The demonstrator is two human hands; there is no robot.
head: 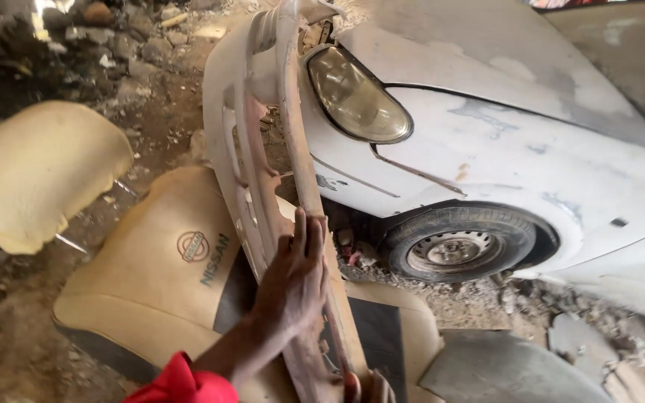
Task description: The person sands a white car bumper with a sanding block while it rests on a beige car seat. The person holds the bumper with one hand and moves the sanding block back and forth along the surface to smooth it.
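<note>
A dusty, detached car bumper [290,127] stands on end, leaning against the front of a white car [516,157]. My left hand [293,280], on an arm with a red sleeve, lies against the bumper's near edge with the fingers pointing up and wrapped on the rim. At the bottom edge of the view only the fingertips of my right hand [369,388] show, curled on the bumper's lower end. The car's headlight [356,101] is just right of the bumper's upper part.
A tan and grey car seat back [154,280] lies on the ground under the bumper. A bare yellow foam cushion [39,172] sits to the left. The car's front wheel [457,245] is at the right. Rubble and stones [125,45] cover the dirt floor.
</note>
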